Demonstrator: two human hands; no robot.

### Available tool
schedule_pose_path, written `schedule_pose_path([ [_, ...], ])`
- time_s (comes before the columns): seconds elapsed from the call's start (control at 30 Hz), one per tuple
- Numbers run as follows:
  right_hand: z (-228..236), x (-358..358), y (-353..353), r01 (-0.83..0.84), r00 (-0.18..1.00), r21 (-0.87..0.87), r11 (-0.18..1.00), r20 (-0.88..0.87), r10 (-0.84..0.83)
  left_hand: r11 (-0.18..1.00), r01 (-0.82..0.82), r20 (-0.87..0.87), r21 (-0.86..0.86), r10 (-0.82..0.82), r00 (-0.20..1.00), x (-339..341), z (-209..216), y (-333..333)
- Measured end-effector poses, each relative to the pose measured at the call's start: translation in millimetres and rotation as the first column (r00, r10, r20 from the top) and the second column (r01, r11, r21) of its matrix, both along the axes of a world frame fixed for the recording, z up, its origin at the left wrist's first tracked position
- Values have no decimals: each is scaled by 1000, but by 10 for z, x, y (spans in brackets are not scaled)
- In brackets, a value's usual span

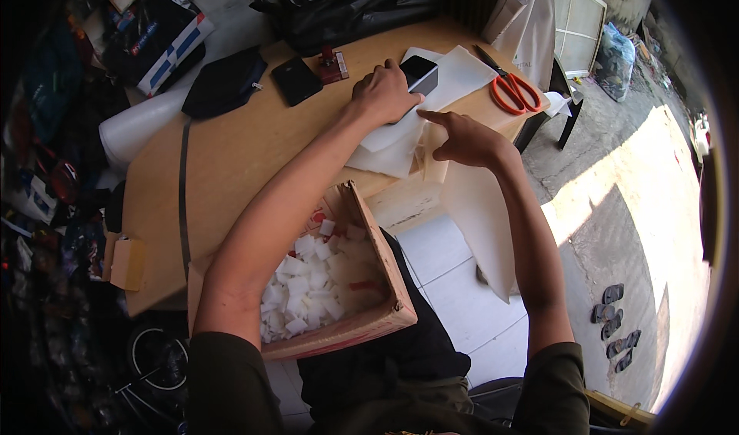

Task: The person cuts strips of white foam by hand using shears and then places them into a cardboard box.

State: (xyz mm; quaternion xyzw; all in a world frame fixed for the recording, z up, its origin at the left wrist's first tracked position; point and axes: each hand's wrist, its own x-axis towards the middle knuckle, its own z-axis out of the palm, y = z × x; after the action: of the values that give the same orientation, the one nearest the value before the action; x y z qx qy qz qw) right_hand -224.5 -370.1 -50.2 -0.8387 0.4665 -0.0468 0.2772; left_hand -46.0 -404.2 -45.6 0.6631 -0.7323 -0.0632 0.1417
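My left hand (381,96) is curled over the near left end of a small dark grey box (426,79) with a black top, its thumb along the side. The box stands on sheets of white paper (456,69) on the table. To the right, my right hand (471,141) has its index finger stretched toward the box's near side and its thumb apart, over a translucent sheet (436,152). That sheet hangs off the table's front edge. Whether the right fingertip touches the paper I cannot tell.
Orange-handled scissors (514,93) lie right of the paper. A black phone (296,81), a red stamp (332,67) and a dark cloth pouch (223,82) sit on the wooden table (223,154). An open cardboard box (385,289) with white foam pieces (304,285) stands before me.
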Motion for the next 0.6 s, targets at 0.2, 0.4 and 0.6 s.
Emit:
schedule_pose_path([
  [0.2, -108, 45, 10, -13, 1000, -33, 999, 3, 13, 998, -62, 28, -6, 62, 998, -109, -116, 114],
  [0.4, -47, 29, 51, -15, 999, -37, 999, 39, 17, 994, -80, 52, 75, 76, 996, -97, -86, 53],
  [0.6, 14, -443, 183, 148, 916, 27, 989, 374, -147, 994, -110, -175, -27, 104, 979, -59, 151, 106],
])
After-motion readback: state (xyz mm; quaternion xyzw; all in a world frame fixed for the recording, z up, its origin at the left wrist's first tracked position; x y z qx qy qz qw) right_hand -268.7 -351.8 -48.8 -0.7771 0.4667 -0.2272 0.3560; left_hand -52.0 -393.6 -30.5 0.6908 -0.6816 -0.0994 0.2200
